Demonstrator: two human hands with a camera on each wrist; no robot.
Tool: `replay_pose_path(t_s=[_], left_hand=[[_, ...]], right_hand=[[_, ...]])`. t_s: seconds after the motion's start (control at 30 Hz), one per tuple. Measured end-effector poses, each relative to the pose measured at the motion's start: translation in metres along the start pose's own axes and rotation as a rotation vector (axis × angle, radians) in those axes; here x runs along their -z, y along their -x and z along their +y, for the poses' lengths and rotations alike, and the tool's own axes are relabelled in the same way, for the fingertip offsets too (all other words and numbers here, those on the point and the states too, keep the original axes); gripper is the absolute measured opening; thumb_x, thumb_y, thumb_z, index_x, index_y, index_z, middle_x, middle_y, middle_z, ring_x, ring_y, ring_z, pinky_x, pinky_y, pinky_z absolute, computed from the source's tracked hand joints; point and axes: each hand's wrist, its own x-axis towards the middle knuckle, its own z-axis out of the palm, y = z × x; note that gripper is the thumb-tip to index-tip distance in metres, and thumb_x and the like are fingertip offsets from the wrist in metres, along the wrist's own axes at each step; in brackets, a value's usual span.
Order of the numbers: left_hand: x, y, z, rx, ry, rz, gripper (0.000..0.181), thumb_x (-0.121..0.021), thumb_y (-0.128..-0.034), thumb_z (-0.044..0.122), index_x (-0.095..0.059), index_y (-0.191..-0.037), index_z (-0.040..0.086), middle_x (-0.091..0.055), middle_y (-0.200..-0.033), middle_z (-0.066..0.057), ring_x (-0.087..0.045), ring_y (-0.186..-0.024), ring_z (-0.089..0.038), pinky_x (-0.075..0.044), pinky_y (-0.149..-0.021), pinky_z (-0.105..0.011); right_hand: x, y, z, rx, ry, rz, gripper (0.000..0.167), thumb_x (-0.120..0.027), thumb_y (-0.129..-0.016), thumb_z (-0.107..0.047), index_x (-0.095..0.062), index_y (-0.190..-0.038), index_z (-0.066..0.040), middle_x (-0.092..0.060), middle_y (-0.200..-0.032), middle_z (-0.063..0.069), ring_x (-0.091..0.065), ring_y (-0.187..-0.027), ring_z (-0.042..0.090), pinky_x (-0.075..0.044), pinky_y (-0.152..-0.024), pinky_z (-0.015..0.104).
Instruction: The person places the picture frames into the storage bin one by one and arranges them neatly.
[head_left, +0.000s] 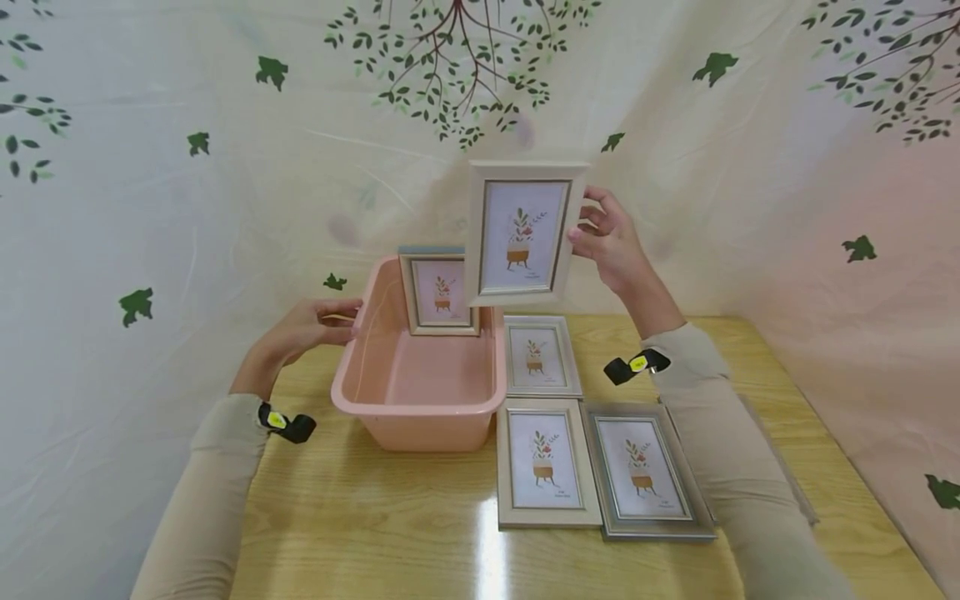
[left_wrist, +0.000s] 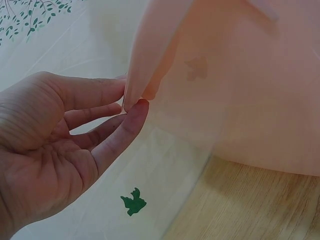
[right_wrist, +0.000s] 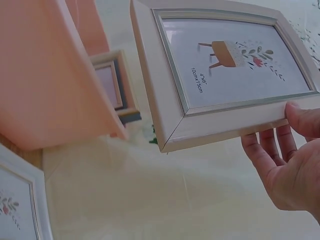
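Observation:
My right hand [head_left: 611, 242] grips a white picture frame [head_left: 476, 233] by its right edge, thumb on the front and fingers behind. It hangs in the air above the right rear corner of a pink plastic basin [head_left: 420, 410]. In the right wrist view, the frame's print [right_wrist: 235, 60] shows a potted plant. My left hand [head_left: 315, 327] pinches the basin's left rim, and the left wrist view shows thumb and fingers [left_wrist: 122, 135] on either side of it. Inside the basin, a beige picture frame [head_left: 442, 330] leans upright against the back wall, with a bluish frame edge [head_left: 431, 250] behind it.
Right of the basin lie a silver-white frame [head_left: 576, 367], a cream frame [head_left: 551, 518] and a grey frame [head_left: 660, 531], face up on the wooden table [head_left: 360, 533]. Another frame [head_left: 798, 487] is mostly hidden under my right forearm. A leaf-patterned cloth [head_left: 247, 208] hangs behind.

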Motion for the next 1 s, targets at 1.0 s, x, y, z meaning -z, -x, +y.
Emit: replay_pose_path(t_s=[1.0], left_hand=[[0.001,-0.001,-0.001,0.001,0.042,-0.008,0.065,-0.066,-0.0989,0.011,-0.037,-0.156,0.000,-0.046,-0.153,-0.028,-0.052,-0.135,-0.044,-0.059,-0.094,-0.027]], right_hand=[[-0.086,-0.015,0.038,-0.045,-0.028,-0.024,0.049,-0.055,-0.089,0.023,-0.056,-0.122,-0.014,-0.063,-0.093,0.000,-0.060,-0.076,0.014,-0.059,-0.064,0.024]])
